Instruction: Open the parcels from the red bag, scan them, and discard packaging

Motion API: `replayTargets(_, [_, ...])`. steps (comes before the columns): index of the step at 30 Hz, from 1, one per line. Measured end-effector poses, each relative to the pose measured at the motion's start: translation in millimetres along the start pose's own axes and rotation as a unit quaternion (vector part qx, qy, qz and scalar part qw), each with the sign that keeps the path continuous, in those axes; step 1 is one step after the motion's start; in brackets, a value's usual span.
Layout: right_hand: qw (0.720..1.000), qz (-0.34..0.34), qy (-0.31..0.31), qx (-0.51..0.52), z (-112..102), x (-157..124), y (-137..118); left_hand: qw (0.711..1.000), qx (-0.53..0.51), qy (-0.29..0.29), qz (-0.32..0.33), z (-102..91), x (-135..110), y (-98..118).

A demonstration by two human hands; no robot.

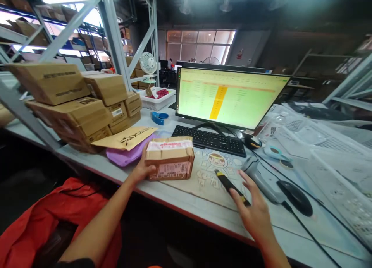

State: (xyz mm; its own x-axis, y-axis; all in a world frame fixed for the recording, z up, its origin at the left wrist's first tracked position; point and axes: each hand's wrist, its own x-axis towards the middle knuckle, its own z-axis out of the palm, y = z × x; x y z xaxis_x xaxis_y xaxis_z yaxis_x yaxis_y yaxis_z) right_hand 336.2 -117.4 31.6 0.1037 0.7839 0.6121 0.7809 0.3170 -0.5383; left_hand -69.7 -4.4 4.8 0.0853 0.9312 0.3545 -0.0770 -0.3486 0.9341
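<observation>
My left hand (143,168) grips the left end of a small taped cardboard parcel (170,158) that rests on the table (186,208) in front of the keyboard (209,140). My right hand (253,210) hovers over the table's front part with its fingers spread, and a black pen-like tool with a yellow end (228,183) lies under its thumb and fingers. Whether the hand grips this tool is unclear. Just right of that hand lies a grey handheld scanner (259,177).
Stacked cardboard boxes (78,101) and mailer bags (128,148) fill the left of the table. Behind stand a monitor (229,97), a white basket (157,98) and a blue tape dispenser (159,117). A black mouse (295,197), cables and white trays (334,159) lie to the right.
</observation>
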Motion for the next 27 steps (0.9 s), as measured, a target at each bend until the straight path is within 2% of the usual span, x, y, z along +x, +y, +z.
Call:
replayTargets(3, [0.988, 0.127, 0.038, -0.083, -35.5, -7.4, 50.0, 0.996, -0.01, -0.006, -0.083, -1.7, -12.4, -15.9])
replayTargets(6, [0.972, 0.206, 0.034, -0.111, -50.5, -6.6, 80.5, 0.995, 0.012, 0.017, -0.101, -0.6, -29.1, -26.9])
replayTargets(8, [0.97, 0.215, 0.017, -0.113, -53.0, -3.4, 89.2, 0.995, 0.029, 0.026, -0.091, -0.2, -37.0, -31.1])
replayTargets(10, [0.974, 0.186, -0.002, -0.127, -53.4, 1.9, 93.1, 0.996, 0.039, 0.019, -0.081, -0.7, -40.2, -33.7])
replayTargets(14, [0.976, 0.113, -0.028, -0.182, -48.8, 15.2, 96.1, 0.997, 0.036, -0.018, -0.061, -0.1, -34.9, -35.3])
replayTargets(16, [0.968, 0.11, -0.057, -0.217, -44.5, 22.7, 92.2, 0.998, 0.04, -0.03, -0.039, 2.9, -29.7, -31.9])
replayTargets(21, [0.912, 0.18, -0.158, -0.332, -34.5, 45.1, 64.2, 0.998, 0.051, -0.008, 0.021, 13.2, -22.5, -12.9])
replayTargets(27, [0.88, 0.246, -0.192, -0.356, -10.8, 71.1, 37.1, 0.998, 0.056, 0.001, 0.038, 15.2, -24.9, -3.2])
